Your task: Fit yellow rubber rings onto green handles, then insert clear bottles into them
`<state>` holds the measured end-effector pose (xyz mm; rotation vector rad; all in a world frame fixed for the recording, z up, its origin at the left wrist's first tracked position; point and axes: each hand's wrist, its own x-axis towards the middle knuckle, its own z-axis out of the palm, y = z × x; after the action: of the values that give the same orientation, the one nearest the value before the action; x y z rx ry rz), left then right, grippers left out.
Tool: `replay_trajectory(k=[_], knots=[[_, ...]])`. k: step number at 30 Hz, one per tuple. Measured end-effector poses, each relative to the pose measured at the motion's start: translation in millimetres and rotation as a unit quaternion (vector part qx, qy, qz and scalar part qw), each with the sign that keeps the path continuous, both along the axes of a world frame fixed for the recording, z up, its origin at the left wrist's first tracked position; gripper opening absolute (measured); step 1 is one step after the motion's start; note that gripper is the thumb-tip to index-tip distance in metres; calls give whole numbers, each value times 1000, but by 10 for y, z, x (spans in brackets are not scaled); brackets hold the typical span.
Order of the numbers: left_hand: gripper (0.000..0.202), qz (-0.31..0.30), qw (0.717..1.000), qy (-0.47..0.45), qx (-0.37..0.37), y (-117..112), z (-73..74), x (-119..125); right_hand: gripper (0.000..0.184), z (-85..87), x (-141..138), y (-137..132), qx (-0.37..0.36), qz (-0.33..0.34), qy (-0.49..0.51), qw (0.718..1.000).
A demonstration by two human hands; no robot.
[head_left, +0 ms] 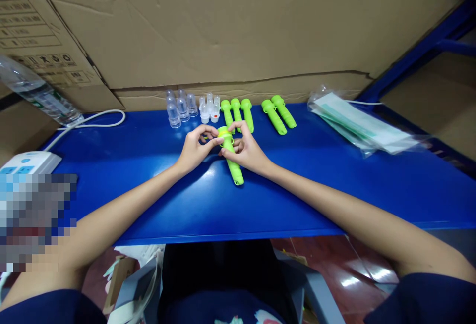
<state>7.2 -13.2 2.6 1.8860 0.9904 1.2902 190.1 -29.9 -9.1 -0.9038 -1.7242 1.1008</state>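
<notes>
A lime-green flashlight-shaped handle (234, 169) is held between my hands over the blue table, its wide head away from me and its narrow tail toward me. My left hand (197, 146) pinches the left side of the head, where a yellow band shows. From the right, my right hand (248, 151) grips the head and upper body, with thumb and index finger bent round it. Just beyond my hands lie several like green handles (247, 115). Left of those stand small clear-topped pieces with white bases (209, 108) and several clear plastic domes (182, 109).
Two more green handles (278, 116) lie farther right on the blue table (316, 175). A clear bag with flat sheets (353, 121) rests at the right. A water bottle (44, 97), white cable (106, 113) and power strip (29, 162) are left. Cardboard (230, 27) walls the back.
</notes>
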Motion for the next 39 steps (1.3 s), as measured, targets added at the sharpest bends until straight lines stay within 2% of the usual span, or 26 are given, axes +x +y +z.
replay_trajectory(k=[5,10,16,33,39], knots=[[17,-8,1000,4,5,-21,10,7,53,13,-5,-9,1,4,3,1000],[18,16,999,9,34,-17,-1,22,54,12,-18,8,6,7,7,1000],[19,9,998,10,65,-13,-8,19,55,5,-19,11,11,6,7,1000],[18,22,997,14,71,-49,21,16,50,30,-42,-35,26,3,18,999],[14,24,995,23,94,-56,51,14,49,28,-39,-40,24,5,19,1000]])
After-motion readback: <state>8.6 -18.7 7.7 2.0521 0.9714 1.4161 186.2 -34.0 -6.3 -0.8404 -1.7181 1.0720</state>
